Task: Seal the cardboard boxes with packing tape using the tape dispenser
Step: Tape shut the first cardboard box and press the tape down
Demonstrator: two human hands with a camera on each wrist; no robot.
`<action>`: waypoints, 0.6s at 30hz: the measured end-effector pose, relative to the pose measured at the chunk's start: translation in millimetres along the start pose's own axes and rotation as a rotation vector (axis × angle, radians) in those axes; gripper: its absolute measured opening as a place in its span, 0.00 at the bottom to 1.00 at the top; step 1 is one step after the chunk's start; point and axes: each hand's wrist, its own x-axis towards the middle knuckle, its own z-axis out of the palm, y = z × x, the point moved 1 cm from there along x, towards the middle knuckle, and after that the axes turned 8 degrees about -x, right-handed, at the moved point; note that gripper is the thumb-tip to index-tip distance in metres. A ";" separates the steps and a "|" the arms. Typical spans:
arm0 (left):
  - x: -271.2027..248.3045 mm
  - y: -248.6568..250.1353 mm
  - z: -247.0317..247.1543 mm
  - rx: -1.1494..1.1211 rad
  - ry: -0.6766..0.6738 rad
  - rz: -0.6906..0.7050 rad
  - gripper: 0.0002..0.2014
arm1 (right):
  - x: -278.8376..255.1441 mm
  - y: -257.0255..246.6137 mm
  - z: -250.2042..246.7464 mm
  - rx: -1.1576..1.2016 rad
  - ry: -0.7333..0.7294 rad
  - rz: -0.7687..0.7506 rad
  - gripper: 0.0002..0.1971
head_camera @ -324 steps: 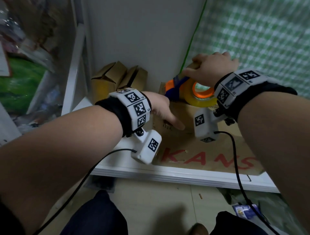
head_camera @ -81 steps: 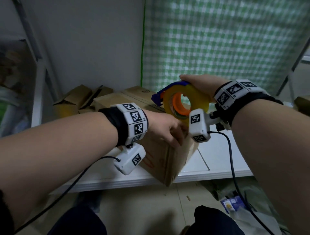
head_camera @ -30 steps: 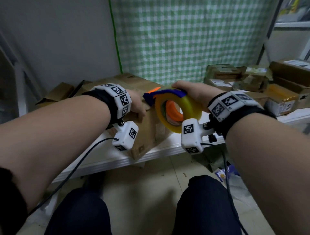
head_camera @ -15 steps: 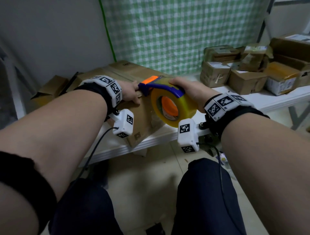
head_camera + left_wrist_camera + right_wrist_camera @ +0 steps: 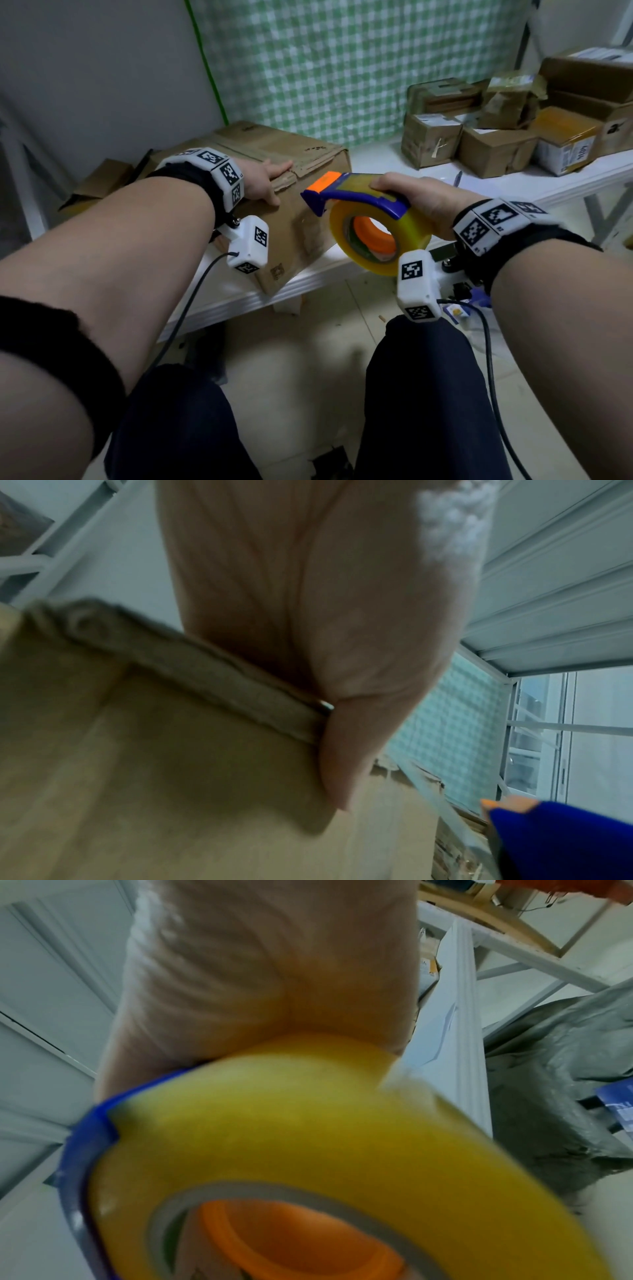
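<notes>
Head view: left hand fingers flat on closed cardboard box; right hand grips tape dispenser.

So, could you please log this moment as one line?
left hand flat on cardboard box | right hand holds tape dispenser | dispenser off box

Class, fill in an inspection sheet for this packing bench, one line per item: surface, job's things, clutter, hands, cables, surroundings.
Surface: white shelf.
Job's things: large cardboard box at the shelf edge; tape dispenser, yellow roll, held beside it.
Clutter: small parcels piled at right.
Hands: left hand flat on the box top; right hand has its grip round the dispenser.
Cables: black leads from both wrist cameras.
Surroundings: green checked cloth, grey wall.
</notes>
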 end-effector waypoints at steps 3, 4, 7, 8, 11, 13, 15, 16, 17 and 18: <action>1.5 -0.6 0.3 0.001 -0.007 -0.008 0.42 | -4.8 2.6 -0.5 -0.033 0.019 0.030 0.29; 1.9 -0.8 0.5 -0.001 -0.007 -0.012 0.42 | -4.8 2.4 1.0 -0.055 0.029 0.032 0.30; 1.8 1.8 1.7 -0.015 0.008 -0.024 0.43 | -6.9 -5.4 10.0 -0.148 0.058 0.025 0.24; 1.5 3.4 1.8 -0.036 0.006 -0.025 0.44 | -6.3 -8.9 14.0 -0.171 0.050 0.024 0.21; 1.6 8.8 0.3 -0.153 -0.006 -0.015 0.39 | -7.3 -26.4 22.7 -0.268 0.021 0.004 0.17; 1.8 11.8 -1.9 -0.177 0.017 -0.001 0.34 | -8.1 -40.8 25.2 -0.324 0.009 -0.024 0.15; 3.1 13.5 -4.5 -0.187 0.044 -0.004 0.29 | -4.1 -54.3 23.7 -0.396 0.012 -0.055 0.10; 3.8 13.8 -6.9 -0.204 0.052 -0.008 0.27 | -0.9 -60.9 23.2 -0.440 0.006 -0.083 0.11; 5.1 14.1 -10.4 -0.197 0.053 -0.007 0.25 | 0.6 -66.3 23.7 -0.463 0.005 -0.079 0.14; 4.9 14.9 -14.5 -0.174 0.050 -0.008 0.24 | 1.0 -71.9 24.6 -0.479 -0.009 -0.066 0.17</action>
